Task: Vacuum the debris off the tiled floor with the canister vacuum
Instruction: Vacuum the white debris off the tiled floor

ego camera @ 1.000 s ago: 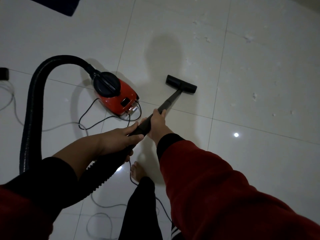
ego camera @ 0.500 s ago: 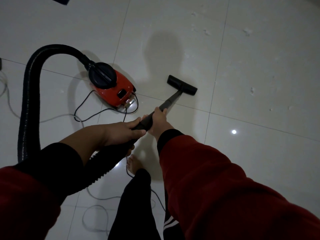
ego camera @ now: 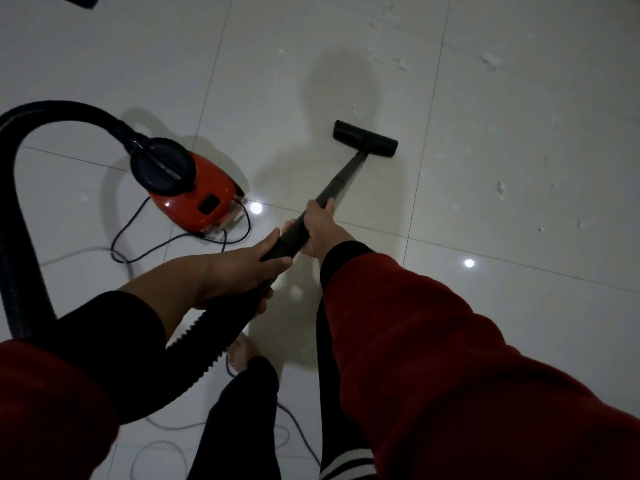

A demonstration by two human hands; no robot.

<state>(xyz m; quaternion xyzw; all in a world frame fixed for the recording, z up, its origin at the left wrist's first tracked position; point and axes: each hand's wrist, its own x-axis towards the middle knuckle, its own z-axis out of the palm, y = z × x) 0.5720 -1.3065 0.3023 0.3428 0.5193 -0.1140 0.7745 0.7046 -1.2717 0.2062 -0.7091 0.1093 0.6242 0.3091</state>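
Seen from above, a person stands on a pale tiled floor holding a black vacuum wand. The left hand has its grip closed around the wand's rear end, where the ribbed hose joins. The right hand is clamped on the wand just ahead of it. The floor nozzle rests flat on the tiles, well ahead of both hands. The red canister vacuum sits to the left. White debris lies scattered right of and beyond the nozzle.
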